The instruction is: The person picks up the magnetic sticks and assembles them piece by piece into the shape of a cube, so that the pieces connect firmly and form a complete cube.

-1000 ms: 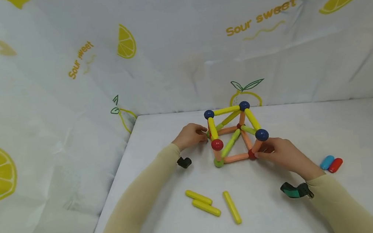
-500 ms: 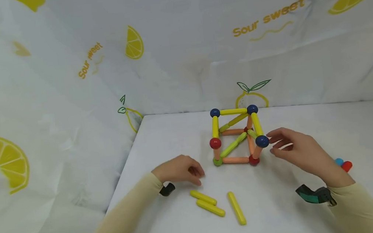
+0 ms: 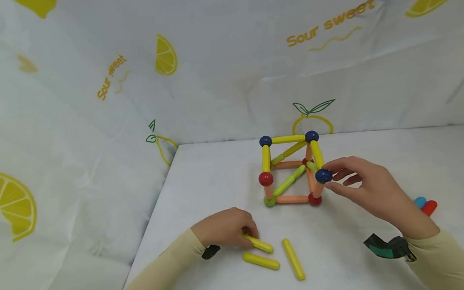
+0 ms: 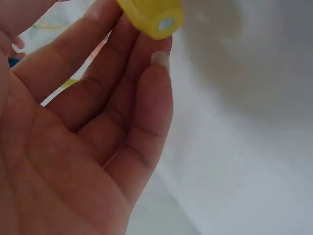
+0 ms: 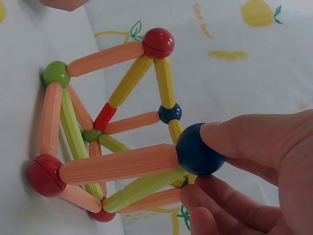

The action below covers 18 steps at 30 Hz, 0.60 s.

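My left hand [image 3: 228,228] pinches one end of a yellow magnetic stick [image 3: 262,245] low over the table; in the left wrist view the stick's metal-tipped end [image 4: 165,23] shows by the fingers. Further back stands a box-shaped frame of magnetic sticks and balls, with peach bottom sticks [image 3: 292,199] and a yellow top stick [image 3: 288,139]. My right hand [image 3: 370,190] holds the blue ball [image 5: 199,149] at its near right top corner between thumb and fingers. A red ball [image 3: 266,179] tops the near left corner.
Two loose yellow sticks [image 3: 261,261] lie in front of the frame, one of them slanting toward me. A blue piece [image 3: 420,202] and a red piece [image 3: 430,208] lie beyond my right wrist. A lemon-print cloth [image 3: 225,72] hangs behind the white table [image 3: 202,180].
My left hand has left the frame's left side, come toward me and taken a yellow stick. The right hand let go of the lower corner and now holds the upper blue ball.
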Each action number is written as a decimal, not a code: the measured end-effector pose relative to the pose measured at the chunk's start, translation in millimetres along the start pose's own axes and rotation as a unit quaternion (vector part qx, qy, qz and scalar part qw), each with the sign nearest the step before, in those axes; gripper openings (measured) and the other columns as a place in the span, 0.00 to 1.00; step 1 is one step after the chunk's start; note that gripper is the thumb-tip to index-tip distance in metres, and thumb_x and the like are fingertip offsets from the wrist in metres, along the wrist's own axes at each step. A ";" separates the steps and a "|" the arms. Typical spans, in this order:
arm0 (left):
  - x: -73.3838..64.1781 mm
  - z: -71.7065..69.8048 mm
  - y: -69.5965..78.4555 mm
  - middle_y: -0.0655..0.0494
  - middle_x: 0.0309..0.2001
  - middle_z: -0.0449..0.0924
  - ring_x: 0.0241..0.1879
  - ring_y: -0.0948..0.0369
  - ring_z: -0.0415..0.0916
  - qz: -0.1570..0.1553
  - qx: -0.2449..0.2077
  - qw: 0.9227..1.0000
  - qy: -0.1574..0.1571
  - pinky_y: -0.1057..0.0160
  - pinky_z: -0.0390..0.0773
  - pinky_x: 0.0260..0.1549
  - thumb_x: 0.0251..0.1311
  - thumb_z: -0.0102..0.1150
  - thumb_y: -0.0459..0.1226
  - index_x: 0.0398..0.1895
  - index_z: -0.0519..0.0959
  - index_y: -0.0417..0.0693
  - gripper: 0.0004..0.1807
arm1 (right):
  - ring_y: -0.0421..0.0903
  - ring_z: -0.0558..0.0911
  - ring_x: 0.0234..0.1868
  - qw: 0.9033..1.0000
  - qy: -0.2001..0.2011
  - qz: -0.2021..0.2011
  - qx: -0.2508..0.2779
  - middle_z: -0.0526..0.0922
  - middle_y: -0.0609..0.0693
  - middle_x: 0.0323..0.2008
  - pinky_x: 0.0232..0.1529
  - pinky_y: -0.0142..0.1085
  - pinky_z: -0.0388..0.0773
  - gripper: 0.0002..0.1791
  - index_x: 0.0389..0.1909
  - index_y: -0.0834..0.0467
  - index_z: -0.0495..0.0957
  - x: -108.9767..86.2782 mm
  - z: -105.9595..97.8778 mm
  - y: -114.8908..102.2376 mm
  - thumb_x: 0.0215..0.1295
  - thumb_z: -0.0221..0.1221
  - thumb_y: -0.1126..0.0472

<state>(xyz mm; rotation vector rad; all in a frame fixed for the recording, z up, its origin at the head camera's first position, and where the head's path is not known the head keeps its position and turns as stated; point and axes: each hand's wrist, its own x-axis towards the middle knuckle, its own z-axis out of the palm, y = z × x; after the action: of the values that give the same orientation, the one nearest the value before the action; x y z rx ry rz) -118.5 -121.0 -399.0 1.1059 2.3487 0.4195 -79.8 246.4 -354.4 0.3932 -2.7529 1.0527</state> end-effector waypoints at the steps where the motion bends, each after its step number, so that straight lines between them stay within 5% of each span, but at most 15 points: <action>1: 0.3 -4.5 4.6 0.75 0.35 0.82 0.36 0.75 0.76 0.006 -0.001 1.000 0.004 0.75 0.79 0.42 0.64 0.76 0.39 0.40 0.89 0.62 0.06 | 0.49 0.88 0.48 1.000 -0.002 0.002 0.001 0.88 0.51 0.56 0.45 0.20 0.81 0.21 0.61 0.51 0.84 0.0 0.4 0.0 0.70 0.74 0.53; 10: 17.4 -74.4 65.6 0.67 0.45 0.87 0.43 0.73 0.79 0.093 0.021 0.994 0.056 0.72 0.82 0.49 0.71 0.71 0.42 0.59 0.89 0.53 0.15 | 0.51 0.88 0.49 1.000 -0.007 0.011 -0.010 0.88 0.51 0.55 0.44 0.23 0.82 0.21 0.61 0.52 0.83 1.9 0.8 -1.5 0.71 0.73 0.54; 14: 39.7 -93.4 77.5 0.70 0.45 0.88 0.52 0.75 0.82 0.115 0.037 0.988 0.100 0.73 0.81 0.44 0.72 0.71 0.44 0.53 0.91 0.58 0.10 | 0.51 0.88 0.50 1.000 -0.008 0.009 -0.008 0.88 0.52 0.55 0.45 0.26 0.83 0.21 0.62 0.52 0.83 2.2 2.2 -1.1 0.71 0.73 0.54; 18: 58.7 -99.9 79.5 0.70 0.46 0.89 0.51 0.74 0.83 0.102 0.041 0.988 0.109 0.73 0.82 0.46 0.72 0.71 0.43 0.52 0.90 0.58 0.09 | 0.50 0.88 0.50 1.000 -0.005 0.006 -0.005 0.88 0.52 0.55 0.45 0.26 0.84 0.21 0.62 0.52 0.83 2.3 4.2 -0.8 0.71 0.73 0.54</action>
<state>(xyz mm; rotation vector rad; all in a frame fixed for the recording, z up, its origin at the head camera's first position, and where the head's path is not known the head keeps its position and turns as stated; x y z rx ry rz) -156.8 -31.8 -297.4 1.4100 2.4682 0.5466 -82.0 242.6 -356.3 0.3830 -2.7719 1.0408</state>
